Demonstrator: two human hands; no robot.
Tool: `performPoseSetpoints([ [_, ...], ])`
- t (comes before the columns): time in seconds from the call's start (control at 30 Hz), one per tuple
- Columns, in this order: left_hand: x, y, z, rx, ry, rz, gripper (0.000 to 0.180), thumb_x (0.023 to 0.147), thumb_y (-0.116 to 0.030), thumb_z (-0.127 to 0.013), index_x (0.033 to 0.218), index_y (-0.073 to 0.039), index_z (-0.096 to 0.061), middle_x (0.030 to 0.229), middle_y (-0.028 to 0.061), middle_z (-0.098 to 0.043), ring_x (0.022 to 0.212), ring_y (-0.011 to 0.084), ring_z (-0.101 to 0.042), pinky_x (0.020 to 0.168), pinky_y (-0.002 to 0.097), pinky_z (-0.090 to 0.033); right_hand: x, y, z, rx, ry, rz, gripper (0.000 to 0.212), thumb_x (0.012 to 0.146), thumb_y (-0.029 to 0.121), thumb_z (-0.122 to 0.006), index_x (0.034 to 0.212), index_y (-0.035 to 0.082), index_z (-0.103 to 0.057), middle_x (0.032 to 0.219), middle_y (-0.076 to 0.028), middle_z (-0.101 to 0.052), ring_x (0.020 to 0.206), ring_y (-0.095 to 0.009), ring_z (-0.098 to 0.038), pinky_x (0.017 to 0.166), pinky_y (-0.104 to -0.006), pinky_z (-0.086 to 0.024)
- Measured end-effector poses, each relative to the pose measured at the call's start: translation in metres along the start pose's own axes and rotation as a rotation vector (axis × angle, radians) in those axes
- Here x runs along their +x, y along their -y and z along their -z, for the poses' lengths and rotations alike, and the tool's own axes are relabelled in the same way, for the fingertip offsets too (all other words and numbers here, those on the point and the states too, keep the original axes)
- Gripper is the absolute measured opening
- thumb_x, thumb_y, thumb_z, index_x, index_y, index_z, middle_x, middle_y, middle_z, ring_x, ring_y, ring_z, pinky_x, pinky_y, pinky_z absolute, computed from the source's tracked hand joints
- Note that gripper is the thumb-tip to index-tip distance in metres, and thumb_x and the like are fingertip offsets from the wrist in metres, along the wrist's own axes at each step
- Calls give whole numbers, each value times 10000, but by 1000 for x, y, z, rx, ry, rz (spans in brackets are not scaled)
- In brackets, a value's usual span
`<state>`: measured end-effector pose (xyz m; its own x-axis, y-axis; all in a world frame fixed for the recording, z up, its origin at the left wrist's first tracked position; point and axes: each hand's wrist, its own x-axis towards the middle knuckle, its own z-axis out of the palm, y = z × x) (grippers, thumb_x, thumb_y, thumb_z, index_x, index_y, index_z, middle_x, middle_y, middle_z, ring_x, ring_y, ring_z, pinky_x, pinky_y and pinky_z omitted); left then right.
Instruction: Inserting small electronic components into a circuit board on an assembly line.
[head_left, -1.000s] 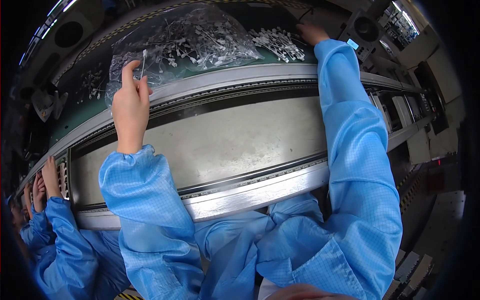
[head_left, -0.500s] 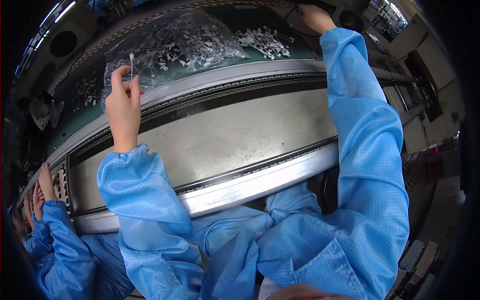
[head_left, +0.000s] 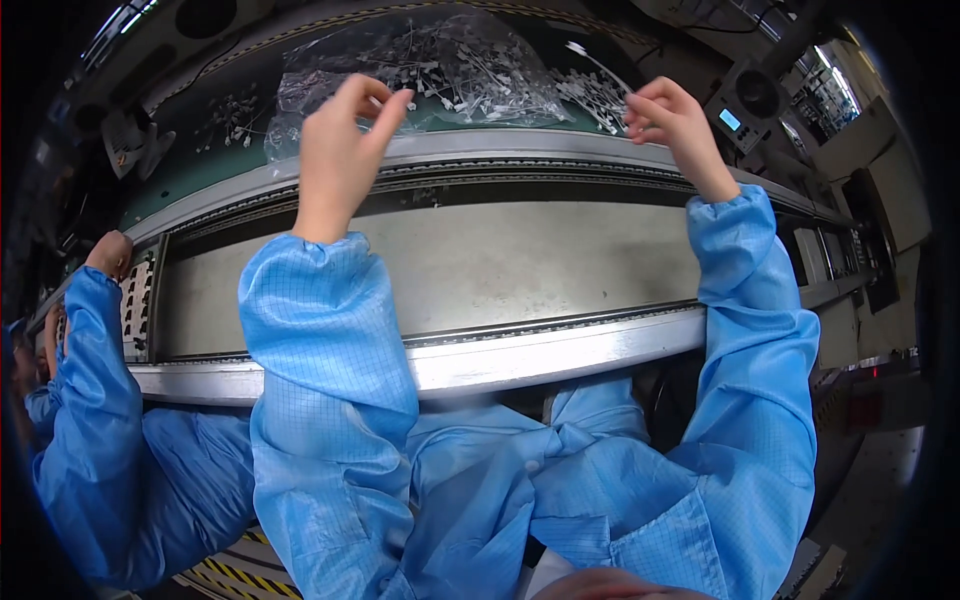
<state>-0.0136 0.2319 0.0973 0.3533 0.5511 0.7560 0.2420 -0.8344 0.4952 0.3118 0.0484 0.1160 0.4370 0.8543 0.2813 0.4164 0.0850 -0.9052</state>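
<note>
In the head view, our right hand [head_left: 676, 132] is holding 1 white-ended cable [head_left: 604, 67] between narrowed fingers, near the loose cable pile [head_left: 597, 102] on the green surface [head_left: 200, 168]. Our left hand [head_left: 338, 155] is bringing thumb and index finger close before the clear plastic bag [head_left: 480, 65]; we cannot tell whether it is gripping anything. We are judging 1 cable picked, with many remaining bagged and loose.
</note>
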Motion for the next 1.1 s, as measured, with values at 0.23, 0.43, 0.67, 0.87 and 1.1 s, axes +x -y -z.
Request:
performPoseSetpoints([
  [0.23,-34,-19,-61,-837,365,319,464,1069,-379,-467,997,30,-672,849,84,-713,769,114,-626,693,304,-507,-16,29,-138,-108,400,345,175,954,129,-662,930,3,-542,779,-58,-662,664,-107,-652,579,-254,-525],
  [0.43,-17,-27,-41,-718,80,473,516,1093,-349,-342,1013,39,-673,946,135,-735,795,170,-681,703,300,-523,38,52,-148,-34,338,503,166,988,186,-627,971,22,-639,783,-36,-662,727,-86,-643,632,-239,-516],
  [0.67,-19,-20,-34,-917,99,589,515,1079,-347,-318,964,24,-656,881,133,-748,772,172,-692,709,283,-497,140,61,-196,-912,-54,1367,319,825,74,-601,1136,25,-647,1017,-196,-693,955,-399,-655,834,-454,-527],
  [0.87,-19,-30,-50,-940,112,574,504,1072,-314,-352,916,56,-657,815,142,-733,731,181,-687,701,315,-525,216,15,-186,-1426,195,999,262,827,103,-641,1081,45,-666,902,-147,-713,835,-358,-673,756,-452,-528],
  [1.1,-29,-34,-59,-820,220,517,504,1051,-295,-392,860,89,-657,752,175,-719,710,243,-711,691,344,-547,209,12,-187,-1092,532,663,198,842,152,-682,1012,51,-695,891,-141,-711,824,-305,-673,757,-404,-522],
])
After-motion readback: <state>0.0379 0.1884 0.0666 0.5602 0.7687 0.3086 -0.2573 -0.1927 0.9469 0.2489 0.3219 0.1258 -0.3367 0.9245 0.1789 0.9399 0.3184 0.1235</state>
